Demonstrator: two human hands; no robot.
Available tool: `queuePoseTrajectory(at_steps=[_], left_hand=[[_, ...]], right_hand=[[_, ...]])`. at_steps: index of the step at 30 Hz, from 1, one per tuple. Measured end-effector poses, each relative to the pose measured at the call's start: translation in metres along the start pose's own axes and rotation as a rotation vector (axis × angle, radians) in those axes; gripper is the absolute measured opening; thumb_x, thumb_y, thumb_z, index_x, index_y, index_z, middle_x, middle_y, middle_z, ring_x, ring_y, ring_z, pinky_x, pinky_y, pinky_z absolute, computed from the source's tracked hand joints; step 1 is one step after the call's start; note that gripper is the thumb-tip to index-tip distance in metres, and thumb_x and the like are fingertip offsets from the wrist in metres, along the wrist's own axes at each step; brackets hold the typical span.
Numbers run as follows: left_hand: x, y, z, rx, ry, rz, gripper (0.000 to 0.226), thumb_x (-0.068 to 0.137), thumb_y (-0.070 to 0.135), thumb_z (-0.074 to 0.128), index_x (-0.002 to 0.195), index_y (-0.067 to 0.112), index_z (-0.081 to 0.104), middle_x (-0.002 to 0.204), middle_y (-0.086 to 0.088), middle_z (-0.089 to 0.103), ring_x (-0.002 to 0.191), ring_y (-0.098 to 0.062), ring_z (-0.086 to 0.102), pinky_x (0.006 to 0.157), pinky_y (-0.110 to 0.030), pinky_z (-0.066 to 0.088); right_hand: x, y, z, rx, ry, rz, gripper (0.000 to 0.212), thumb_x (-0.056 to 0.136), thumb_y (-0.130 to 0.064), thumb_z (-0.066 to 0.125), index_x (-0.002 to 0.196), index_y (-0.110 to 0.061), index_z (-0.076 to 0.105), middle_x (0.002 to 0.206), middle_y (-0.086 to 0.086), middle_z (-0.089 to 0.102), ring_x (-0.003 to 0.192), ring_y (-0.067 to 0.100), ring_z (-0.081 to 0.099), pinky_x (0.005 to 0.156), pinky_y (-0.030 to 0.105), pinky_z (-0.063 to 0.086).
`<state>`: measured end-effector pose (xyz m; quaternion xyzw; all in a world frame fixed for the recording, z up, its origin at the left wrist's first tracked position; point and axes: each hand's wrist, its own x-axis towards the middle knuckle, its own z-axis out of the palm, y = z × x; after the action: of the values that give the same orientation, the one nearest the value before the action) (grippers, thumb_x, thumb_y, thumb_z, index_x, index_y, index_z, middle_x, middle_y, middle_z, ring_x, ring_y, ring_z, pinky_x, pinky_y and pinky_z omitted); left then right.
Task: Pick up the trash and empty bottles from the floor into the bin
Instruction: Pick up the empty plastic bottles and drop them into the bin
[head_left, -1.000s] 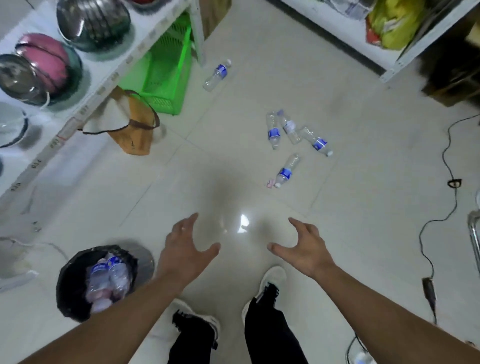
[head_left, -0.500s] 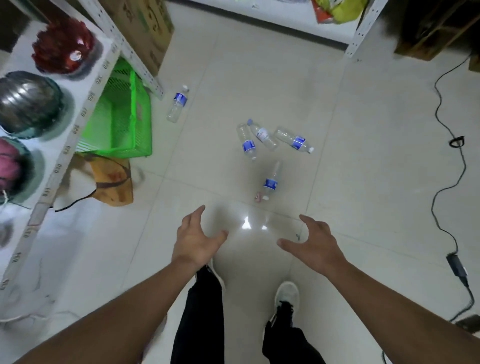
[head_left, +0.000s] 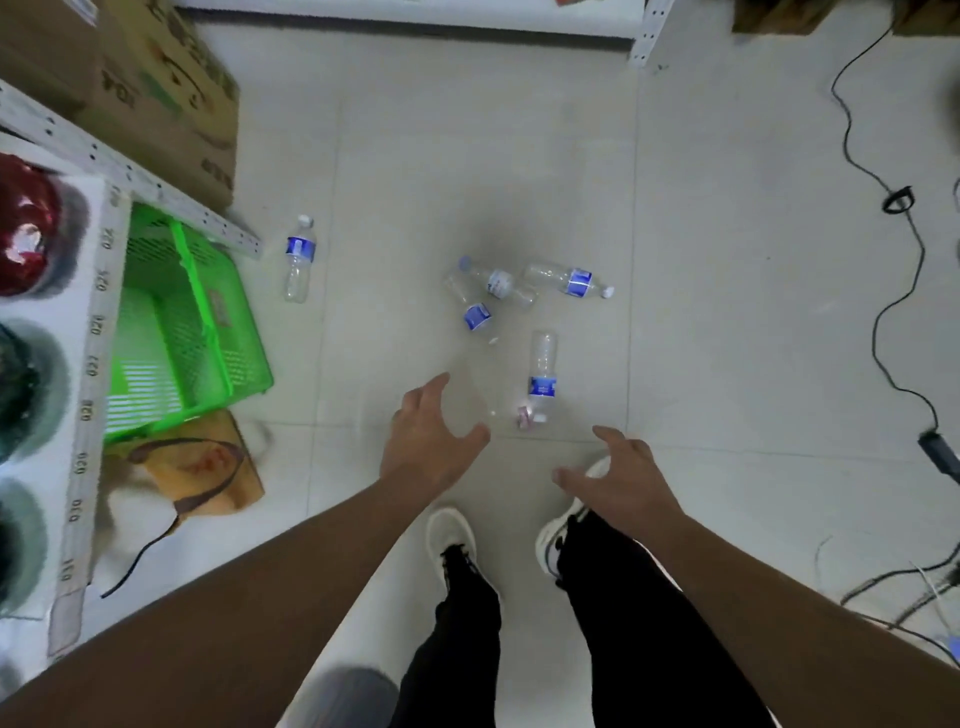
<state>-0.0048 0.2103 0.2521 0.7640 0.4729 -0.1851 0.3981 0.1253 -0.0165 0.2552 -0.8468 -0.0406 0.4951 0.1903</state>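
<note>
Nearest the person lies a clear plastic bottle with a blue label (head_left: 542, 375), flat on the pale tiled floor (head_left: 727, 364), cap end toward the shoes, with a small pink scrap of trash (head_left: 523, 417) touching that cap end. Just beyond it sits a cluster of three more clear blue-labelled bottles (head_left: 498, 291), two crossing each other and one lying just to their right. A fifth clear bottle (head_left: 298, 260) lies well apart to the left, beside the foot of the white metal shelf post (head_left: 228, 234) and near the bright green plastic basket (head_left: 182, 322).

This looks like the approach to the next pickup: nothing is in hand yet, and the bin is not in view. The left hand (head_left: 431, 441) hovers above the floor, fingers spread and gently curved, its grip wide apart and touching nothing. The right hand (head_left: 618, 475) hangs over the right shoe, fingers likewise spread, its grip empty.

The next move seems to call for a bend down to the nearest bottle, either hand closing round its body; the pink scrap beside the cap could go in the same reach. A black cable (head_left: 883, 291) trails along the floor well off to the right.
</note>
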Motion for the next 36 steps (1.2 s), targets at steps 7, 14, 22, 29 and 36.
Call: queuePoseTrajectory(at_steps=[7, 14, 22, 29, 36], left_hand=[[0.069, 0.036, 0.004, 0.017, -0.023, -0.107, 0.077, 0.091, 0.051, 0.071, 0.159, 0.033, 0.04, 0.156, -0.002, 0.046, 0.143, -0.028, 0.048, 0.112, -0.043, 0.044], [0.174, 0.035, 0.06, -0.01, -0.081, -0.253, 0.07, 0.095, 0.046, 0.063, 0.158, 0.029, 0.04, 0.154, -0.003, 0.05, 0.124, -0.026, 0.06, 0.101, -0.038, 0.047], [0.372, -0.015, 0.118, 0.088, -0.071, -0.238, 0.067, 0.1, 0.041, 0.063, 0.153, 0.007, 0.039, 0.143, -0.021, 0.058, 0.132, -0.042, 0.059, 0.109, -0.045, 0.048], [0.504, -0.052, 0.171, -0.193, 0.087, -0.483, 0.094, 0.084, 0.055, 0.079, 0.149, 0.006, 0.033, 0.146, -0.015, 0.053, 0.132, -0.037, 0.057, 0.113, -0.05, 0.048], [0.48, -0.046, 0.142, -0.233, 0.112, -0.577, 0.092, 0.074, 0.054, 0.078, 0.144, 0.014, 0.032, 0.131, -0.012, 0.051, 0.111, -0.034, 0.058, 0.088, -0.045, 0.056]], right_hand=[[0.08, -0.036, -0.028, -0.068, -0.046, 0.008, 0.085, 0.083, -0.058, 0.077, 0.156, -0.028, 0.045, 0.147, 0.011, 0.052, 0.131, 0.031, 0.059, 0.105, 0.038, 0.048], [0.191, -0.041, -0.012, 0.013, -0.054, 0.111, 0.084, 0.08, -0.055, 0.082, 0.148, -0.02, 0.049, 0.125, 0.009, 0.059, 0.105, 0.026, 0.06, 0.087, 0.035, 0.046], [0.36, -0.031, 0.071, 0.012, -0.016, 0.242, 0.085, 0.08, -0.054, 0.077, 0.148, -0.015, 0.043, 0.137, 0.015, 0.059, 0.126, 0.038, 0.062, 0.104, 0.045, 0.051], [0.454, 0.009, 0.159, 0.132, 0.199, 0.453, 0.073, 0.079, -0.039, 0.079, 0.135, -0.014, 0.038, 0.133, 0.017, 0.052, 0.124, 0.047, 0.058, 0.101, 0.051, 0.051], [0.423, 0.003, 0.135, 0.147, 0.277, 0.344, 0.062, 0.077, -0.048, 0.072, 0.126, -0.03, 0.038, 0.113, 0.007, 0.05, 0.1, 0.044, 0.067, 0.086, 0.046, 0.05]])
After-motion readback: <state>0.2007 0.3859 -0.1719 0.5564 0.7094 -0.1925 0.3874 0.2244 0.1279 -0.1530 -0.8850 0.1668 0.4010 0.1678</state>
